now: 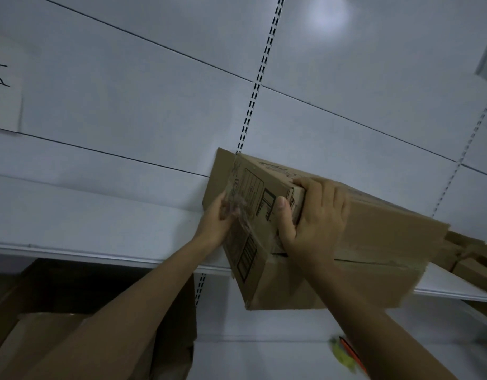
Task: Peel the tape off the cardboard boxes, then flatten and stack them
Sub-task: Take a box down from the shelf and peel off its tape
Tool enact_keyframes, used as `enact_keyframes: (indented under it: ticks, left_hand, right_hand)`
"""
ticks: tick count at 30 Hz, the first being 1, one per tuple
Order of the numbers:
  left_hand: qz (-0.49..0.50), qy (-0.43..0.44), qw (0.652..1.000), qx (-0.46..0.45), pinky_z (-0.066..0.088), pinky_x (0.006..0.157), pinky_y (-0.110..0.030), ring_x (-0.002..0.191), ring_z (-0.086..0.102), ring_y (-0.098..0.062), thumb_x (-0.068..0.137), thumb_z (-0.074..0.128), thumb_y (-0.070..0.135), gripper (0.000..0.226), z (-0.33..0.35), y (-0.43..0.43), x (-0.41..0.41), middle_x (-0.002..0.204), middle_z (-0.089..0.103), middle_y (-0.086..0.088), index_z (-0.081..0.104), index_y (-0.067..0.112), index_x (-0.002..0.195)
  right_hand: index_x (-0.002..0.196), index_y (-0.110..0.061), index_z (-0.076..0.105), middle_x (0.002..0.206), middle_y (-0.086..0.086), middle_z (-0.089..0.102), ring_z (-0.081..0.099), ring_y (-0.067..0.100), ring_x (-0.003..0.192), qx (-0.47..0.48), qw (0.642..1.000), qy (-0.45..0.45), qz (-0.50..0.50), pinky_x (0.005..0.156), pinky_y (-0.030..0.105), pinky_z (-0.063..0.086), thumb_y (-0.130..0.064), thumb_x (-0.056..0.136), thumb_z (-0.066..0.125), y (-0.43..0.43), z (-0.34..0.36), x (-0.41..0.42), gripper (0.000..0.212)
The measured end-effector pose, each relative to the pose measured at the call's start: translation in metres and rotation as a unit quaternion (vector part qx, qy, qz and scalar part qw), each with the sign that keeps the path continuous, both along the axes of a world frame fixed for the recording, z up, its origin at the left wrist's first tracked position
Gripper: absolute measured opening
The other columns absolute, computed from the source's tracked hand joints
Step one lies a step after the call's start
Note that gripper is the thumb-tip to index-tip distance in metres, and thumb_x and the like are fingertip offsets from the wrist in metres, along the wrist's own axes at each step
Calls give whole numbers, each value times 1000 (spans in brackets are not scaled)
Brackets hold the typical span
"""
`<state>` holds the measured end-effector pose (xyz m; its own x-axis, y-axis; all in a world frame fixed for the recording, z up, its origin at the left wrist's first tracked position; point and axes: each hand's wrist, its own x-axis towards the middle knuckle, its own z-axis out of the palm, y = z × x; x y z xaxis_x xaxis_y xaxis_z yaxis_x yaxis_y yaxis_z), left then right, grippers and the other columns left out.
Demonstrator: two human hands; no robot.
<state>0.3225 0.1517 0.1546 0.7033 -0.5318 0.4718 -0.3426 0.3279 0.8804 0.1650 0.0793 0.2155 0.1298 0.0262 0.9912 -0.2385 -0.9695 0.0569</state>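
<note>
Peeling clear tape off a tilted box at the shelf edge

My left hand [215, 224] is pinching the crumpled clear tape [237, 210] between thumb and fingers. My right hand [315, 219] is gripping the top edge of the cardboard box [379, 239], fingers curled over and thumb pressing on the printed face. The box's near corner is hanging past the white shelf [86, 229], so a hard pull could be dragging it off or tearing the tape. Room is opening to the left; the wall panel [127, 105] is closing the back.

box [374, 229]: matt brown cardboard | tape [241, 215]: clear glossy crinkled plastic | shelf [99, 229]: smooth white
</note>
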Motion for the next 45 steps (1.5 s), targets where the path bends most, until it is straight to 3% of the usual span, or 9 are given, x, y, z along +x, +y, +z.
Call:
enact_keyframes:
  ticks: [4, 12, 22, 27, 29, 32, 37, 41, 45]
  left_hand:
    - [76, -59, 994, 56, 45, 98, -33, 116, 52, -18, 94, 47, 3, 46, 9, -5, -10, 133, 51, -5, 45, 16, 138]
    - [157, -23, 987, 30, 45, 77, -25, 92, 58, -14, 92, 59, 21, 4, 18, -7, -1, 97, 64, 0, 62, 19, 90]
    - [143, -32, 989, -12, 41, 75, -21, 97, 54, -11, 96, 50, 11, 16, -12, -6, -20, 108, 56, 3, 55, 19, 83]
    - [108, -57, 991, -44, 41, 57, -8, 68, 55, 5, 97, 48, 14, 18, -32, 29, -61, 80, 60, 15, 53, 22, 82]
    - [126, -100, 985, -58, 40, 53, -14, 62, 53, -2, 97, 48, 17, 18, -48, 43, -79, 70, 58, 14, 52, 23, 81]
    - [126, -117, 982, -80, 49, 58, -31, 70, 62, -23, 94, 47, 36, 21, -70, 61, -105, 84, 67, 16, 51, 20, 82]
    - [117, -25, 992, -35, 45, 63, -12, 70, 61, -6, 96, 49, 22, 16, -120, 77, -135, 76, 65, 12, 54, 17, 82]
    - [103, 59, 990, 80, 43, 54, -10, 61, 59, -9, 92, 50, -2, 30, -183, 89, -148, 71, 65, 10, 54, 23, 75]
    - [103, 185, 977, 34, 47, 56, -16, 63, 55, -24, 92, 48, -2, 23, -190, 98, -162, 64, 60, -7, 52, 15, 78]
  right_hand:
    - [99, -9, 62, 94, 6, 58, 49, 22, 90, 5, 1000, 1, 0, 83, 35, 34, -44, 87, 42, -1, 0, 0, 42]
    - [98, -9, 63, 94, 7, 59, 50, 23, 91, 2, 1000, -3, -3, 85, 35, 34, -44, 87, 42, -2, -1, 1, 42]
    - [98, -8, 62, 93, 8, 58, 48, 25, 89, 1, 1000, 0, -20, 83, 36, 34, -44, 87, 41, 0, -1, 0, 43]
    - [98, -8, 62, 93, 8, 58, 50, 26, 88, 1, 1000, 2, -19, 82, 37, 35, -44, 88, 40, -1, -1, 1, 43]
    - [98, -8, 62, 92, 9, 58, 50, 26, 87, -1, 1000, 0, -21, 81, 38, 36, -43, 88, 41, -1, -2, 0, 42]
    - [98, -8, 61, 93, 9, 57, 50, 27, 87, -2, 1000, 5, -23, 81, 38, 35, -43, 88, 42, 0, -3, -1, 41]
    - [97, -8, 61, 92, 10, 57, 50, 27, 87, -3, 1000, 3, -24, 80, 38, 36, -42, 89, 43, 1, -2, -1, 39]
    - [97, -8, 61, 93, 9, 58, 48, 24, 88, -14, 999, -9, -29, 81, 36, 35, -41, 89, 44, -1, -3, 1, 38]
    - [97, -8, 61, 93, 9, 58, 49, 25, 88, -18, 999, -16, -32, 82, 36, 36, -42, 90, 44, -2, -4, 1, 39]
